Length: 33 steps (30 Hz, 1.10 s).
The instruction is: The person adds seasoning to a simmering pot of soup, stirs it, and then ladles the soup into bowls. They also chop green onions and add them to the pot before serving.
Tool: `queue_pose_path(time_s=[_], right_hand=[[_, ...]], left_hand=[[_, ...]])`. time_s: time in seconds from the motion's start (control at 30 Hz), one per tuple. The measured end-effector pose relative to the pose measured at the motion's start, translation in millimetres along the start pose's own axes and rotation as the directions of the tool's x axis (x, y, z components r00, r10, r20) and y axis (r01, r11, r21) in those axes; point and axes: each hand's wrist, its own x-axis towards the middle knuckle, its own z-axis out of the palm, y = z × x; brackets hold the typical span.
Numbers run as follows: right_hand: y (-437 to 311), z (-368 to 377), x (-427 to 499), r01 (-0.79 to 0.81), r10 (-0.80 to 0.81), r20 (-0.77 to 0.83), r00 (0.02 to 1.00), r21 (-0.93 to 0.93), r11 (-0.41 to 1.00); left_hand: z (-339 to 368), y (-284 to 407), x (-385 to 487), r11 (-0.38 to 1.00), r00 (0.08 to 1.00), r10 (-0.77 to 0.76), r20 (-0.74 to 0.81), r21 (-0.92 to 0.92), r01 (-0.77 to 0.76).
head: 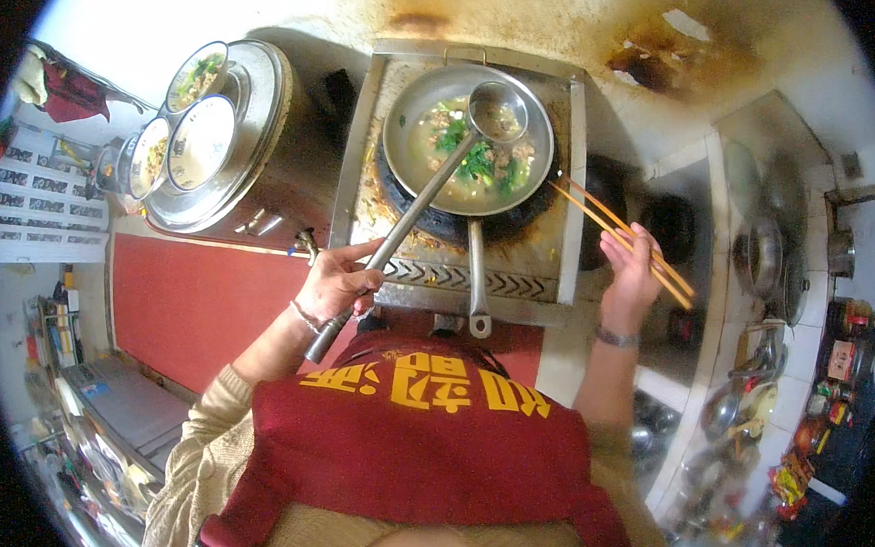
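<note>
My left hand [338,281] grips the long handle of a metal ladle [427,190], whose bowl rests over the far right part of a steel frying pan [399,132]. In the pan are chopped green leaves [477,159], bits of what looks like minced meat and a cloudy broth. The pan sits on a black burner ring [440,232], its handle [476,276] pointing towards me. My right hand [631,266] holds a pair of wooden chopsticks [609,228] right of the pan, their tips just off its rim.
At left, bowls of food [196,78] and a pale-looking bowl [202,142] stand on a large round metal lid [266,131]. A tap [307,243] is near the stove's left front corner. Steel edging [573,206] borders the stove. Pots and lids [762,256] line the right side.
</note>
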Motion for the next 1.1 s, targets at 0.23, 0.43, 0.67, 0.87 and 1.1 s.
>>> queue_pose_path(time_s=[0.23,0.43,0.67,0.87,1.1], right_hand=[[-7.7,7.2,-3.3,0.016,-0.017,0.014,1.0,0.047,0.999],[-8.8,25.6,-12.3,0.037,-0.043,0.076,0.996,0.08,0.996],[-4.7,60.1,-30.3,0.006,-0.013,0.108,0.994,0.067,0.998],[1.8,97.7,-55.8,0.01,-0.016,0.117,0.993,0.051,0.999],[3.2,137.8,-88.5,0.034,-0.037,0.097,0.995,0.034,0.999]], left_hand=[[-19.4,31.2,-37.9,0.988,0.999,0.048,-0.017,-0.148,-0.05],[-55.0,91.8,-92.5,0.955,0.99,0.144,-0.015,-0.258,-0.143],[-127.1,149.6,-155.2,0.942,0.904,0.29,-0.313,-0.073,-0.327],[-210.0,180.5,-186.5,0.928,0.751,0.372,-0.546,0.216,-0.302],[-303.1,184.3,-194.9,0.842,0.68,0.489,-0.547,0.5,-0.203]])
